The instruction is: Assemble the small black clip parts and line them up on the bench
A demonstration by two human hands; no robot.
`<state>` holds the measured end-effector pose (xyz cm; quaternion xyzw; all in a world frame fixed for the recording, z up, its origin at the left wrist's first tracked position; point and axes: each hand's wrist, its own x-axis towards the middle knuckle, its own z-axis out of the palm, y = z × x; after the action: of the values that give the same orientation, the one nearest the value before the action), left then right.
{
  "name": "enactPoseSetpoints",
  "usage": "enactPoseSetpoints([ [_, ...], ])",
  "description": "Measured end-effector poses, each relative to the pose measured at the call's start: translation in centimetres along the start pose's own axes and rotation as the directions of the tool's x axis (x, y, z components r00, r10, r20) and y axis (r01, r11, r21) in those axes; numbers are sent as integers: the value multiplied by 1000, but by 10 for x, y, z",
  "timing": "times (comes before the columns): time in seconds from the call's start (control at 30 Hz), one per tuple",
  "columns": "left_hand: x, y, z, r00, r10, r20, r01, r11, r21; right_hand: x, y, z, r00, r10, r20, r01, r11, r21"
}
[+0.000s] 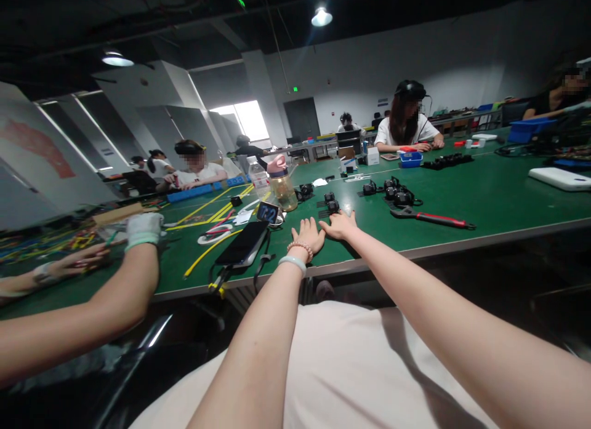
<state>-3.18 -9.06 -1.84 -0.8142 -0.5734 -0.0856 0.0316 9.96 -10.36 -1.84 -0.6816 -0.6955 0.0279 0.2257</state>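
And here, two small black units (331, 202) are sitting close together on the green worktop (498, 198), one just behind the other! They're looking blocky and dark, and thin dark prongs are poking out leftward, lying low along the surface. The nearer unit is resting right by the fingertips of the right hand (340, 224); whether they're touching, the view isn't showing clearly. Finer detail is blurring at this size.

Here are 2 bottles (282, 190), 1 wrench (427, 218), the wearer's 2 hands (307, 234).
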Motion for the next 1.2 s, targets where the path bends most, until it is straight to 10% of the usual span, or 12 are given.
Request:
enactPoseSetpoints([
  [1.2,-1,-5,5,1000,12,5,-12,999,31,45,29,11,993,-106,58,105,994,10],
])
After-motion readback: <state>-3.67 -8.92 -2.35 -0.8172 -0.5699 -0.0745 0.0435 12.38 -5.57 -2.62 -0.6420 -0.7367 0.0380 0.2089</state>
